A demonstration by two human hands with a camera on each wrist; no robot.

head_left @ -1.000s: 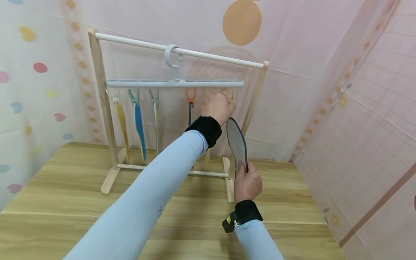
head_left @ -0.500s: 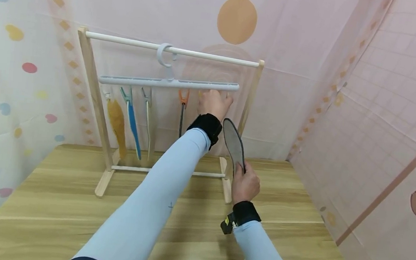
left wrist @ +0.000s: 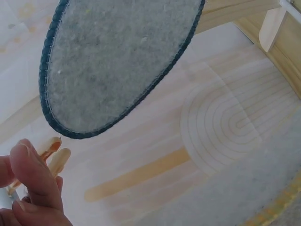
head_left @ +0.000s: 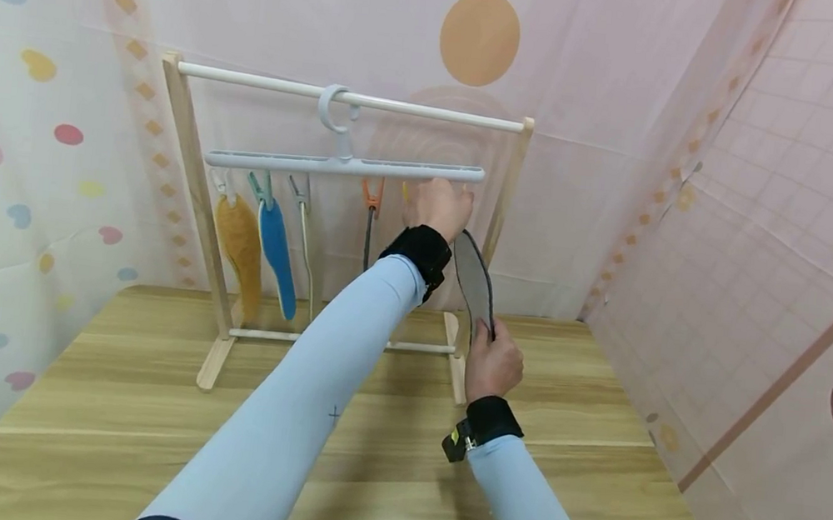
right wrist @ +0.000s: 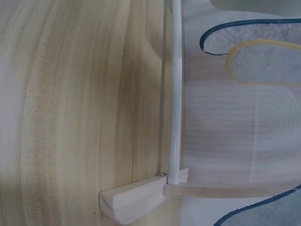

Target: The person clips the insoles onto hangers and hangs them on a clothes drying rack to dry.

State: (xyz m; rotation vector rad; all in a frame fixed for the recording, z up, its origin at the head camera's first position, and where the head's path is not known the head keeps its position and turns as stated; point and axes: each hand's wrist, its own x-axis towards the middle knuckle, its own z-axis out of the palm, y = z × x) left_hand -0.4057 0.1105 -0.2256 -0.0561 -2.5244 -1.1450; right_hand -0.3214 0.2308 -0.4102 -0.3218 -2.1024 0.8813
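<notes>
My left hand (head_left: 438,208) is raised under the right end of a pale blue hanger (head_left: 275,163). In the left wrist view its fingers pinch a peach-coloured clothes peg (left wrist: 58,161), whose tips point at the insole's rounded end. My right hand (head_left: 494,368) grips a grey insole (head_left: 472,278) by its lower part and holds it upright, its top close below the left hand. Dark blue stitching edges this insole. Hanging from the hanger by pegs are a mustard insole (head_left: 238,234), a blue insole (head_left: 277,255) and others seen edge-on.
A wooden rack (head_left: 192,163) with a white top rail (head_left: 268,84) stands on the wood-grain table (head_left: 546,473). An orange peg (head_left: 372,197) holds a dark-edged insole partly behind my left arm. A yellow-edged insole (left wrist: 263,197) hangs nearby. A printed curtain (head_left: 629,88) surrounds the table.
The hanger has levelled from its slant, and the mustard and blue insoles have swung to show more of their faces. Both hands stay in nearly the same place, still holding peg and insole.
</notes>
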